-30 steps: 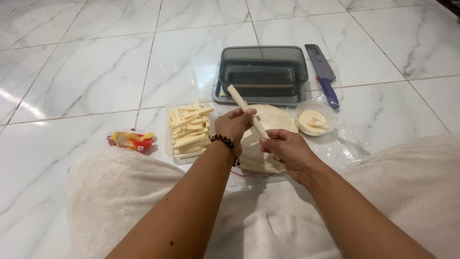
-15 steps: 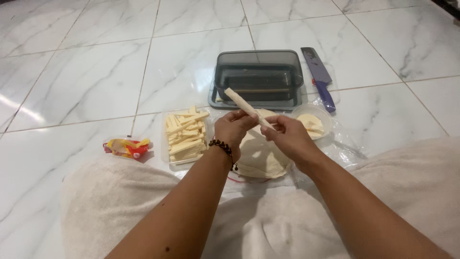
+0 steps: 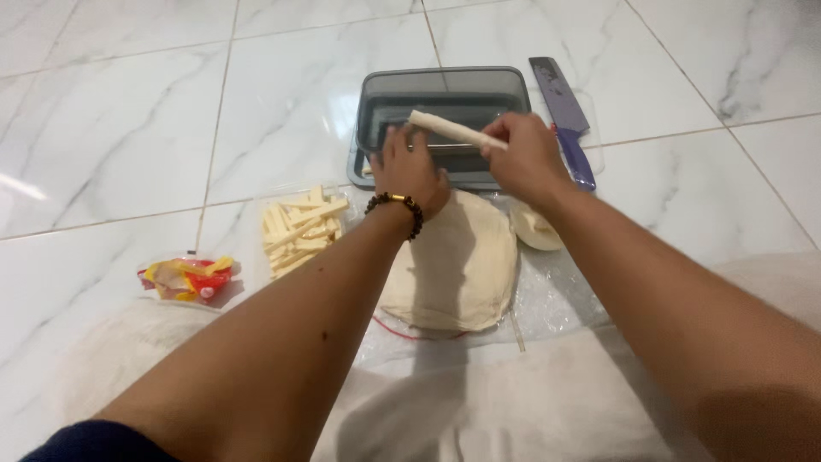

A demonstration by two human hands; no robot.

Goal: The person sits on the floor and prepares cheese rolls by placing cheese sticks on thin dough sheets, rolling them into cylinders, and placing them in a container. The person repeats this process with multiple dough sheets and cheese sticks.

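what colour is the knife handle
Purple, matching its blade; the knife shows in the head view.

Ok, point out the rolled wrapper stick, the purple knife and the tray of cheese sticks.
rolled wrapper stick [image 3: 445, 128], head view, middle of the roll
purple knife [image 3: 554, 89], head view, flat of the blade
tray of cheese sticks [image 3: 299, 227], head view, on the piled sticks

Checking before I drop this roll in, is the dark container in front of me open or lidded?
Open: the dark container shows its inside walls from above, and its lid seems to sit under it as a wider base.
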